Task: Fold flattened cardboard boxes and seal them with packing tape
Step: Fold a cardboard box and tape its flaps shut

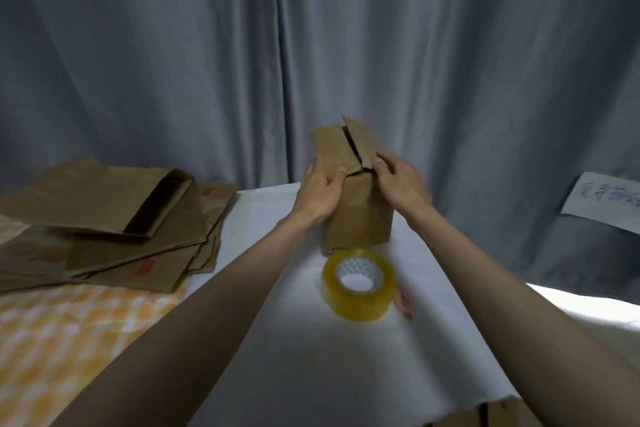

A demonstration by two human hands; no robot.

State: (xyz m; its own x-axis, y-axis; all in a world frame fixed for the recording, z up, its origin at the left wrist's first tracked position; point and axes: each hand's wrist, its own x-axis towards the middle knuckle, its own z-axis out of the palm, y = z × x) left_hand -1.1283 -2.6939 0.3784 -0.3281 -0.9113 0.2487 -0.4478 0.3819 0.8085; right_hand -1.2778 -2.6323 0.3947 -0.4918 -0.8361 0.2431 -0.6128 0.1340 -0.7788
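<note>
The left hand lies flat against the left side of the cardboard box, fingers together, thumb hooked over the top edge onto a flap. The right hand curls its fingers over the box's near right top corner, pinching the flap ends down there. Both hands press the box between them.

Just in front of the box, nearly touching its base, a roll of yellowish packing tape lies flat on the white sheet; nothing lies between the hands and the box. Well to the left of the box sits a loose stack of flattened cardboard. Behind the box hangs a grey curtain.

The box stands upright on the sheet, brown and plain. Its top flaps are folded nearly shut, with a dark slit open between them and the far right flap lifted slightly.
</note>
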